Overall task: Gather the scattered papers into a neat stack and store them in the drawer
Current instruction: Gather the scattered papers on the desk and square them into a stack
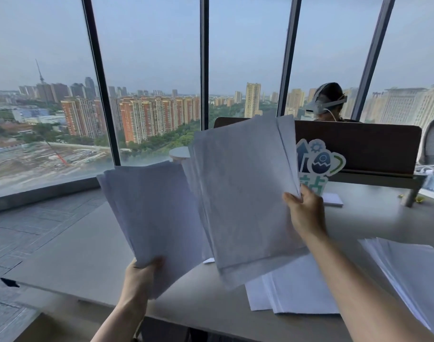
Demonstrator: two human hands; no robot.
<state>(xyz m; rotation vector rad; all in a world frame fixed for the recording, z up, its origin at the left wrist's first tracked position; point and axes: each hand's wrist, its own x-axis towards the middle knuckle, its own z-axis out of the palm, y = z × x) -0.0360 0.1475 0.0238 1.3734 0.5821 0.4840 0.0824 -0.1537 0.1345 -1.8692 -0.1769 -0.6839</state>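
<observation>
Aloft — each hand (306, 211) gripping papers (245, 193)

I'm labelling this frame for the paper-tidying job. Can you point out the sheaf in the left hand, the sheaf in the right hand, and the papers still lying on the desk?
Left sheaf (151, 208): head view, middle of the front sheet.
Right sheaf (243, 188): head view, middle of the front sheet.
Desk papers (299, 292): head view, top sheet of the flat pile.

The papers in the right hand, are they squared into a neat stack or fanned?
Fanned. The sheets that the right hand pinches at one edge show staggered edges and corners.
</observation>
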